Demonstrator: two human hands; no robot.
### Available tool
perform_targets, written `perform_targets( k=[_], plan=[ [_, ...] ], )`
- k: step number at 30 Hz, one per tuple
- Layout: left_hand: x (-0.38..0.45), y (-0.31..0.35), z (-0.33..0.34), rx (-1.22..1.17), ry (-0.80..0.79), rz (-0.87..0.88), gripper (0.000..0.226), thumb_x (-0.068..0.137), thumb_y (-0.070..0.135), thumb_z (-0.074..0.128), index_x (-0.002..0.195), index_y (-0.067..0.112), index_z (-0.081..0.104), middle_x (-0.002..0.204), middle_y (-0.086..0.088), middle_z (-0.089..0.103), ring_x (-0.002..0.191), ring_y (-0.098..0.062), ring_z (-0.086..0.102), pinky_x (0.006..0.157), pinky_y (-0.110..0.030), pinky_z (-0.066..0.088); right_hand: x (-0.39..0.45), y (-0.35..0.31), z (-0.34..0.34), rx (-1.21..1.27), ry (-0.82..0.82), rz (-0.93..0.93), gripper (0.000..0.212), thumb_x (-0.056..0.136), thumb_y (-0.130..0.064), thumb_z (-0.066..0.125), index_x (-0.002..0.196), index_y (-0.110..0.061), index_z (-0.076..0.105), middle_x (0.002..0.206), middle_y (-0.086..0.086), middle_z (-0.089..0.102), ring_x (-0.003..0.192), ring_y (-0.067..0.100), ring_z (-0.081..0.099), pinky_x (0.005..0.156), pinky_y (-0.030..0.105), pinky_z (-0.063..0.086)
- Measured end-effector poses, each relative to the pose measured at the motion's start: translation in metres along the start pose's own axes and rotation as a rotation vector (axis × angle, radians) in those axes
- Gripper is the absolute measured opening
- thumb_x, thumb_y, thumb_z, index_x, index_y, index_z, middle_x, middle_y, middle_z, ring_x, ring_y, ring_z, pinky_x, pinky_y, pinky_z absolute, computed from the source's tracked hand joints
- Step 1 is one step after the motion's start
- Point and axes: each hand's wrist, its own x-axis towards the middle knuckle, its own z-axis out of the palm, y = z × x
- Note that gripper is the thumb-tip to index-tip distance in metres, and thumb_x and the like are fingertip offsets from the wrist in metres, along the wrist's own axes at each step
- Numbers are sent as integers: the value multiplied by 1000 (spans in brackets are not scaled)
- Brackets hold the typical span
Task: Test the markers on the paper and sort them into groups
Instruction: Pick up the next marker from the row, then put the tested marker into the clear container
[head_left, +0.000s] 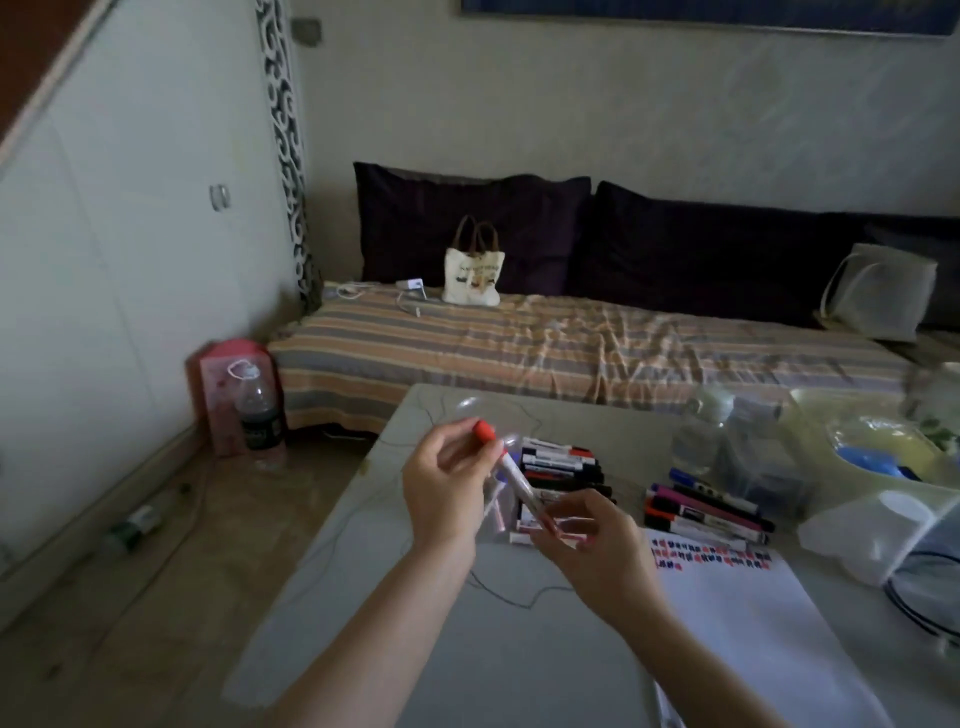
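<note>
I hold a white marker (517, 480) with a red cap (484, 431) above the table. My left hand (447, 483) pinches the red cap end and my right hand (587, 540) grips the barrel's lower end. Behind my hands lies one group of several markers (561, 465) in a stack. A second group of markers (706, 512) lies to the right, just above the white paper (753, 623). The paper's top edge carries rows of red, blue and dark test marks (711, 553). A few small white marker pieces (519, 538) rest on the table under my hands.
The grey table (415, 649) also bears a clear water bottle (698, 436), plastic containers (883, 535) and a pale tub (878, 441) at the right. Beyond it is a striped daybed (571, 348) with a tote bag (472, 273). A bottle (257, 410) stands on the floor at left.
</note>
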Motion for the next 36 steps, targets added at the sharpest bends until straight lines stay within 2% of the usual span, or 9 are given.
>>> perform_targets(
  k=[4, 9, 15, 19, 22, 25, 28, 32, 36],
  plan=[
    [45, 36, 4, 103, 9, 192, 27, 75, 0, 77, 90, 21, 67, 91, 6, 73, 82, -2, 70, 77, -19, 55, 4, 7, -4, 7, 53, 21, 21, 80, -20, 78, 85, -35, 66, 85, -16, 71, 79, 0, 67, 67, 20, 54],
    [84, 43, 17, 339, 42, 450, 15, 80, 3, 74, 91, 11, 66, 87, 2, 71, 77, 0, 66, 69, -10, 52, -3, 38, -18, 2, 80, 88, 16, 82, -12, 75, 80, -27, 71, 74, -9, 72, 69, 2, 67, 63, 18, 50],
    [96, -26, 15, 737, -71, 389, 10, 82, 15, 74, 85, 19, 65, 84, 8, 69, 80, -10, 66, 74, -35, 57, -7, 73, -24, -60, 41, 155, 19, 82, -9, 74, 77, -27, 71, 72, -8, 72, 72, 10, 69, 69, 28, 54],
    [83, -40, 13, 832, -108, 517, 12, 83, 23, 73, 92, 19, 67, 93, 11, 64, 88, -5, 58, 80, -21, 47, 3, 90, -23, -160, 30, 158, 21, 85, -10, 71, 77, -29, 69, 75, -8, 72, 73, 10, 68, 72, 32, 57],
    [50, -66, 15, 730, -283, 724, 13, 84, 11, 70, 93, 16, 63, 90, 7, 60, 80, -7, 57, 73, -16, 46, 16, 99, -21, -259, 3, 117, 17, 89, -12, 67, 87, -29, 67, 80, -11, 69, 76, 7, 66, 65, 18, 51],
    [19, -128, 1, 759, -495, 528, 20, 80, 3, 69, 95, 17, 64, 89, 8, 60, 77, -4, 58, 71, -17, 50, 30, 103, -16, -412, -50, 74, 19, 90, -10, 62, 104, -21, 70, 92, -7, 69, 75, 6, 59, 60, 11, 41],
    [5, -179, -19, 786, -497, 287, 24, 79, 4, 67, 97, 19, 65, 89, 9, 59, 75, -3, 55, 69, -20, 47, 41, 111, -4, -505, -31, -70, 30, 85, -1, 63, 110, -15, 71, 107, 2, 70, 92, 17, 62, 80, 24, 49],
    [0, -194, -29, 858, -444, 296, 9, 81, 12, 67, 86, 19, 64, 83, 11, 59, 76, -4, 57, 64, -13, 40, 52, 123, 16, -648, -122, -176, 41, 82, -10, 67, 121, -18, 64, 124, 0, 63, 117, 25, 54, 97, 41, 45],
    [2, -195, -29, 853, -457, 313, 11, 80, 11, 68, 82, 20, 62, 85, 11, 59, 78, -4, 56, 66, -11, 42, 56, 131, 31, -740, -62, -239, 39, 73, -23, 79, 109, -18, 68, 110, 2, 66, 103, 30, 59, 84, 42, 49]
  ],
)
